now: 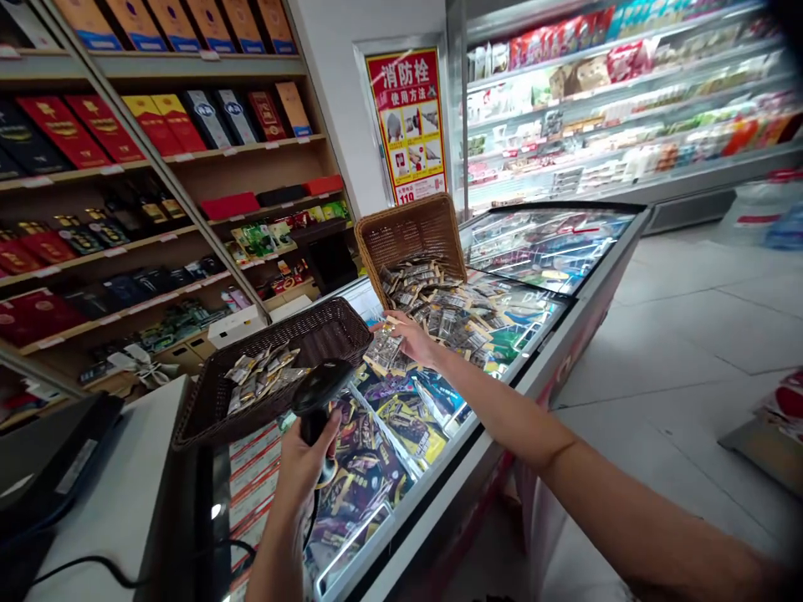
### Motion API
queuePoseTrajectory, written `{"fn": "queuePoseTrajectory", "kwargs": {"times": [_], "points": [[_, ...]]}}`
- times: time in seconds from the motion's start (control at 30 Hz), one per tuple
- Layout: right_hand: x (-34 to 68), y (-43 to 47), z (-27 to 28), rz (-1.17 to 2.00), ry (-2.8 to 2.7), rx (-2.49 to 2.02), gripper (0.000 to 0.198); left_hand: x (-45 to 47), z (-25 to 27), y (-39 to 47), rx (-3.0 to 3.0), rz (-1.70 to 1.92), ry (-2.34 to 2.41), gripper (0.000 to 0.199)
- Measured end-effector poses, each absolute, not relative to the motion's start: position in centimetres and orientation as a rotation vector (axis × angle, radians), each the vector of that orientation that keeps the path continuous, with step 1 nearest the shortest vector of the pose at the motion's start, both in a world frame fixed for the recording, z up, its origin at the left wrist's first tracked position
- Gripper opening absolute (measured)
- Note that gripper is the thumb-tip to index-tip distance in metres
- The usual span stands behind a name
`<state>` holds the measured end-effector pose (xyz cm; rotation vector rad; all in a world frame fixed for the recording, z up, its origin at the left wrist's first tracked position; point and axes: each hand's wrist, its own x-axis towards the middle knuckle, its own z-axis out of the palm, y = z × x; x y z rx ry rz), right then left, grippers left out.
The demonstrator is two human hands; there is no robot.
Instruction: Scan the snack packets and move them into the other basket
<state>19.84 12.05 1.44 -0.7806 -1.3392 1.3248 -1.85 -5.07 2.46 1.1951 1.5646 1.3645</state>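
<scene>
My left hand (307, 456) is wrapped round the grip of a black handheld barcode scanner (323, 385), its head tilted towards the dark basket. My right hand (407, 339) reaches over a pile of small clear packets with tan ends (448, 322). Its fingers are closed on what looks like one small packet (393, 321), only partly visible. Behind that hand a tan wicker basket (411, 221) lies tipped on its side, packets spilling out over the freezer's glass top. Left of the hands, a dark brown wicker basket (210, 380) holds several similar packets (267, 376).
Both baskets rest on a chest freezer (502, 393) with bagged goods under its glass. At the left stand a white counter (119, 493) with a black device (56, 451) and a cable. Shelves of boxes and bottles (163, 192) rise behind; a lit refrigerated display (602, 109) is at the right.
</scene>
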Motion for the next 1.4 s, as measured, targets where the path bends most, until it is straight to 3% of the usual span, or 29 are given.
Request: {"fn": "queuePoseTrajectory", "kwargs": {"times": [0.43,0.9,1.23,1.4], "points": [[20.9,12.4,1.5,1.295,-1.272,-0.886,0.048,-1.7,0.9,-4.6,1.325,1.098,1.591,0.059],[21.2,13.1,1.3,1.254,-1.187,-0.856,0.050,-1.8,0.3,-4.1,1.365,1.083,1.587,0.052],[25.3,15.8,1.1,0.936,-1.129,-1.192,0.021,-1.0,2.6,-5.3,1.290,1.162,1.590,0.052],[26.5,16.2,0.6,0.708,-1.321,-1.540,0.018,-1.6,2.7,-5.0,1.227,1.252,1.577,0.053]]}}
